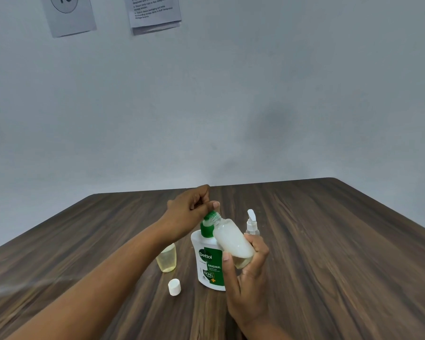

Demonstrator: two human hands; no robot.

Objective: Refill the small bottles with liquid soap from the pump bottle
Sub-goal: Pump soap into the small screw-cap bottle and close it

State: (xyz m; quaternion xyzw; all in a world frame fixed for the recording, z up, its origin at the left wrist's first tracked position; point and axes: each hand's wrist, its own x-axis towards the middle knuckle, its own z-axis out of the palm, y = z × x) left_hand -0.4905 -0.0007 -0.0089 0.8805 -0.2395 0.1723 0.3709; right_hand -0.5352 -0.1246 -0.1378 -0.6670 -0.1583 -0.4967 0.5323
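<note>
Two hands are at work over the dark wood-grain counter (329, 253). My left hand (189, 214) sits on top of the green pump head of the pump bottle (207, 261), fingers curled down and pressed together over it, with one fingertip poking out on the far right side of the pump. That white bottle stands upright near the middle of the counter, its green label facing me. My right hand (248, 273) holds a frosted small bottle (233, 239) tilted, its open threaded neck leaning up and left so that it meets the green nozzle; my fingers wrap round its lower half, thumb on the near side, the others behind. A little pale yellowish liquid lies pooled at its bottom end, inside my grip. Left of the pump bottle, partly hidden behind my left forearm, a second small bottle (166, 258) stands upright and uncapped, holding yellowish soap; it stands just beside the pump bottle, but whether they touch I cannot tell. A white cap (174, 286) lies on the counter nearer to me, between that bottle and the pump bottle, apart from both. Just behind my right hand a clear spray bottle (252, 224) with a white nozzle stands upright. On the pale wall beyond the counter hang two paper sheets (155, 13).
</note>
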